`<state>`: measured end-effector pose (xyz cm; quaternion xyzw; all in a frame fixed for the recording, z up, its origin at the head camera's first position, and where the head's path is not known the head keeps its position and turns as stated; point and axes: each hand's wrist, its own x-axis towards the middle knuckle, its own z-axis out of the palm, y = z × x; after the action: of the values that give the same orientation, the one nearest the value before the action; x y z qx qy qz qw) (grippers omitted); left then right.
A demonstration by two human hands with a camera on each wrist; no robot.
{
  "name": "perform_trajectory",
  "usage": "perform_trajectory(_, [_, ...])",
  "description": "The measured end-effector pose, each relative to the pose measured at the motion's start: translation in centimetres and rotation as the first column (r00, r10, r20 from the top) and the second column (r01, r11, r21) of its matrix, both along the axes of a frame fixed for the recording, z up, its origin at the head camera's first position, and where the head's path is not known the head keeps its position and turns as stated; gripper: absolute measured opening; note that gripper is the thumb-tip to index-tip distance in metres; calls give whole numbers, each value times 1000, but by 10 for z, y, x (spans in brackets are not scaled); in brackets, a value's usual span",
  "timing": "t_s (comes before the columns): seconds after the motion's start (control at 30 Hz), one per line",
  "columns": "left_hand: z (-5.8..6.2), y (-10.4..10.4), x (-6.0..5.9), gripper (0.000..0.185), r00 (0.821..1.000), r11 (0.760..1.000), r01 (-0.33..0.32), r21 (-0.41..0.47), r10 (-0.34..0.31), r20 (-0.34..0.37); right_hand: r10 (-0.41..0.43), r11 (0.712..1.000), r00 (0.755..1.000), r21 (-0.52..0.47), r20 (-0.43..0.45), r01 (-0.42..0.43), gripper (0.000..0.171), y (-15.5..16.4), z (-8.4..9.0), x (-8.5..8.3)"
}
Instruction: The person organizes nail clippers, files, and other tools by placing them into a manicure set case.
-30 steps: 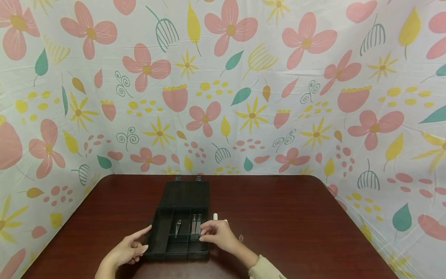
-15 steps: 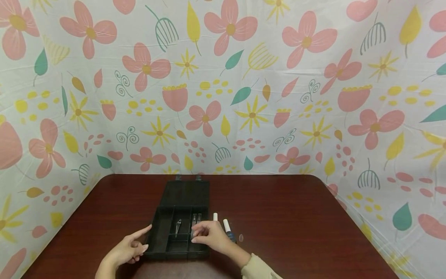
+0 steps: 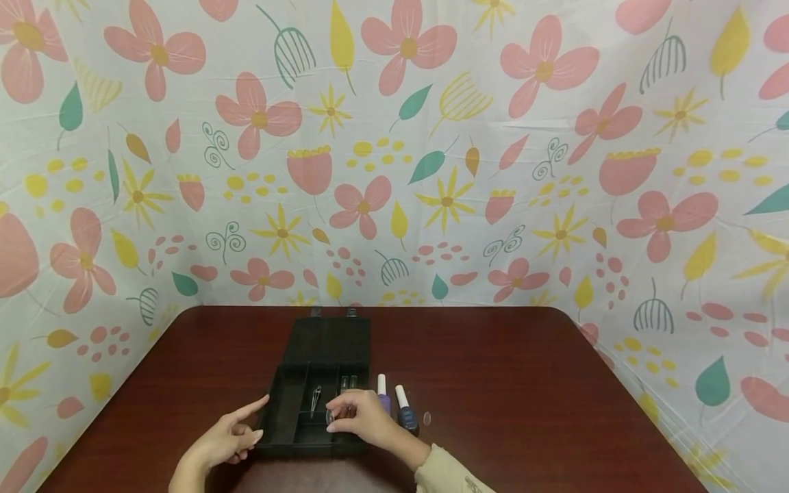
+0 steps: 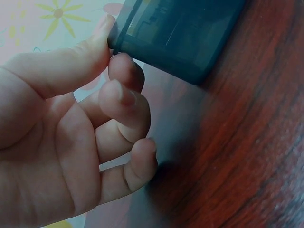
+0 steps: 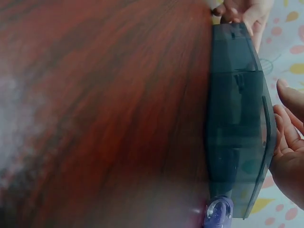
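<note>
My left hand (image 3: pixel 224 438) rests against the left wall of a dark translucent divided box (image 3: pixel 286 411), index finger straight along it and thumb near the front corner. Its other fingers curl loosely in the left wrist view. Over the box's right part, my right hand (image 3: pixel 366 418) pinches a small clear oval piece (image 3: pixel 329 416) between thumb and fingers. A metal nail clipper (image 3: pixel 316 399) lies in the middle compartment. Two slim strips (image 3: pixel 348 382) stick out behind my right fingers in the right compartment, their lower ends hidden. The right wrist view shows the box side-on.
Right of the box lie a purple nail polish bottle (image 3: pixel 383 394), partly behind my hand, and a dark blue one (image 3: pixel 407 412), both white-capped. Another clear oval piece (image 3: pixel 427 418) sits beside them. The box's open lid (image 3: pixel 329 340) lies back on the brown table (image 3: pixel 505 383).
My right hand has moved left over the box with the clear oval piece, uncovering the polish bottles. The left hand stays where it was.
</note>
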<state>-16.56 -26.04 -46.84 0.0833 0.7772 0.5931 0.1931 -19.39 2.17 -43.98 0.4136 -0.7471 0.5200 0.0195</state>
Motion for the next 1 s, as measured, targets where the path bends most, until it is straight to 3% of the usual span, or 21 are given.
perform_trajectory(0.17, [1, 0, 0, 70, 1000, 1000, 4, 8, -4, 2, -1, 1000, 999, 21, -33, 1, 22, -2, 3, 2])
perform_trajectory(1.0, [-1, 1, 0, 69, 1000, 1000, 0, -4, 0, -2, -21, 999, 999, 48, -32, 22, 23, -4, 1, 3])
